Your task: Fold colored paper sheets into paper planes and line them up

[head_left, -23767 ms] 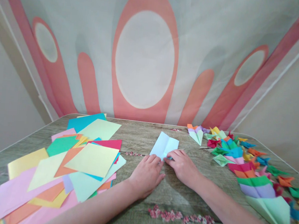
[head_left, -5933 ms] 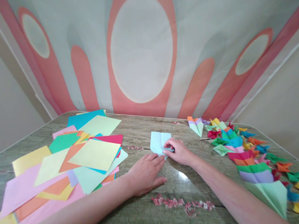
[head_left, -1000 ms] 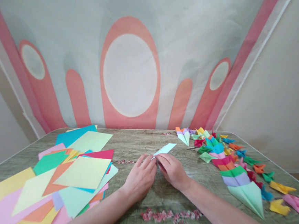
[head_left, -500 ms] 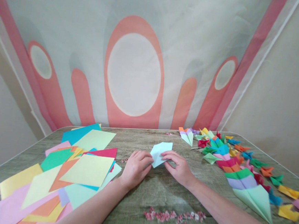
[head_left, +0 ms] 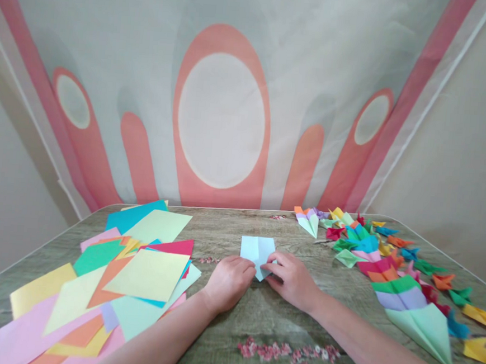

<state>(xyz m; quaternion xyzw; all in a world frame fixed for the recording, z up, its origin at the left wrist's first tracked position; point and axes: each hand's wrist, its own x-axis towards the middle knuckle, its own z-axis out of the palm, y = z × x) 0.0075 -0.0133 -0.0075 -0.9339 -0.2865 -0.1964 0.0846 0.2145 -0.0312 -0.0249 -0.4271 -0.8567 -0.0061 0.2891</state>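
Note:
A pale blue sheet of paper (head_left: 257, 249), with a centre crease and its near end folded to a point, lies in the middle of the table. My left hand (head_left: 230, 282) has its fingers curled at the paper's lower left edge, the fingertips closed on it. On the lower right edge, my right hand (head_left: 292, 278) pinches the paper between thumb and fingers. Part of the near folded end is hidden behind the fingers of both hands.
On the left lies a spread of loose coloured sheets (head_left: 147, 275). Nested paper planes (head_left: 425, 325) and several small folded paper pieces (head_left: 430, 268) cover the right side. A printed cloth (head_left: 222, 119) hangs behind the wood-patterned table (head_left: 212, 353).
The paper has turned to sit straight, its far edge level and its point towards me. It has come slightly nearer and lower, and both hands have moved with it.

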